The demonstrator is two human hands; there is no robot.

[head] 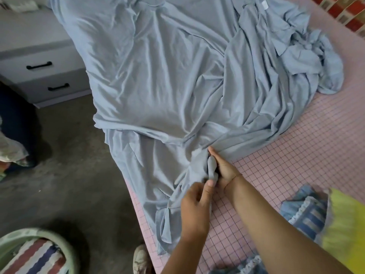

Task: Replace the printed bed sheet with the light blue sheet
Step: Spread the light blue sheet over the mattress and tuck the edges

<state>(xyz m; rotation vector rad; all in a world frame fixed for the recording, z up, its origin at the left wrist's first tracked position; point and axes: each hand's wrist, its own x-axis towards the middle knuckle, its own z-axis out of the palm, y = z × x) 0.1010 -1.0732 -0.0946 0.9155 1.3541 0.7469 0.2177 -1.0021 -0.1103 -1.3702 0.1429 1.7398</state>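
L hand point(194, 206), R hand point(224, 170) adjacent, fingers curled round light blue sheet point(158, 76)

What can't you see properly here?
Head view:
1. Right hand: its fingertips are tucked in the sheet fold it grips.
2. Yellow thing: blurred, cut off by the right edge; unidentifiable.
3. Basket: cut off by the bottom-left corner.
4. Mattress: far side covered by the sheet.
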